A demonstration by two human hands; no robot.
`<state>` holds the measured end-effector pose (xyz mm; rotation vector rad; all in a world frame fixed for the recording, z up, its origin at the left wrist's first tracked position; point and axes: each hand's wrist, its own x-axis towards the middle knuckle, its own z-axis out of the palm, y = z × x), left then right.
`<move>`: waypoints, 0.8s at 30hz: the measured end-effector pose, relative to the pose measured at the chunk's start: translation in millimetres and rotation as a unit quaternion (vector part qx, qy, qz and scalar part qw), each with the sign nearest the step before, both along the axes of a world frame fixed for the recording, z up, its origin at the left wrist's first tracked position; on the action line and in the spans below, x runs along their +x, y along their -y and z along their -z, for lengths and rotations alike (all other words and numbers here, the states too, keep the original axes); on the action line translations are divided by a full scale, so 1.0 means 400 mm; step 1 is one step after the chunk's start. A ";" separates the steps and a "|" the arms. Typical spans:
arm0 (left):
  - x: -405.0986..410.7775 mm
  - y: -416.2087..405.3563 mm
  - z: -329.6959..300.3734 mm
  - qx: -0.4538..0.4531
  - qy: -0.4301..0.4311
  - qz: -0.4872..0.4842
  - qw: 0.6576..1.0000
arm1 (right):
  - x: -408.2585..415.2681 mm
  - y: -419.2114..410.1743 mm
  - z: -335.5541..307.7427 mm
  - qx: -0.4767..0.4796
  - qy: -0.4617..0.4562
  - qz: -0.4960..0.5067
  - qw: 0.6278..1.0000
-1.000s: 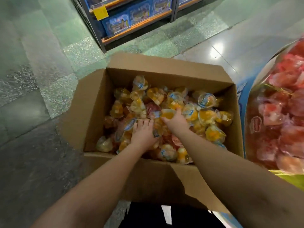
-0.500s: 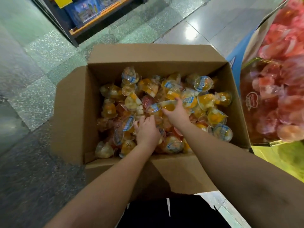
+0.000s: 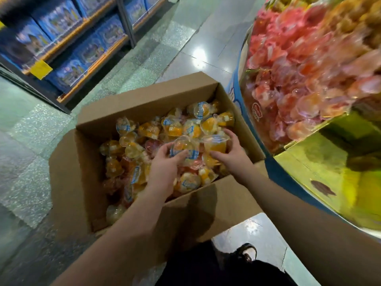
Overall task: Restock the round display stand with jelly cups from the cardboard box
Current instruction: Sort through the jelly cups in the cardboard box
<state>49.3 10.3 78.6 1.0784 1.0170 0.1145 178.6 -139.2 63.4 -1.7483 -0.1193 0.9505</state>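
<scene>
The step in hand looks like the pick-up: both hands are down in the cardboard box (image 3: 123,112), at the centre of the frame, gathering jelly cups (image 3: 132,149) for a trip to the round display stand (image 3: 309,157), which fills the right side of the frame. The left hand (image 3: 165,168) has its fingers curled round 1 clear cup with a blue-and-white lid (image 3: 184,148), held just above the pile. The right hand (image 3: 232,152), just right of it, is wrapped round 1 orange-filled cup (image 3: 216,144), thumb on the near side and fingers over the far rim. The 2 held cups sit side by side, almost touching, in the upper right part of the box, with the rest of the loose cups heaped below and to the left of the hands. The next move, as I judge it, calls for lifting both cups clear of the box's right wall and carrying them up and right to the stand, whose pink and orange cups are already heaped high in the upper right of the frame; a spot where they will not roll off needs choosing. That part of the frame is blurred, so free room there cannot be told.
</scene>
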 end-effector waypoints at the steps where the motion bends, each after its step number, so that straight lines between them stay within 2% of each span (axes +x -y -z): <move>1: 0.015 0.029 -0.018 -0.010 -0.004 0.018 1.000 | -0.001 0.048 -0.018 0.025 -0.005 0.013 1.000; 5: 0.084 0.192 -0.085 0.002 -0.002 0.118 0.993 | -0.005 0.283 -0.069 0.068 0.036 0.067 0.995; 12: 0.200 0.670 -0.186 0.001 0.039 0.294 0.955 | -0.054 0.796 -0.115 0.095 0.108 0.222 0.964; 24: 0.291 1.538 -0.235 -0.024 0.053 0.463 0.884 | -0.157 1.645 -0.186 0.058 0.169 0.371 0.911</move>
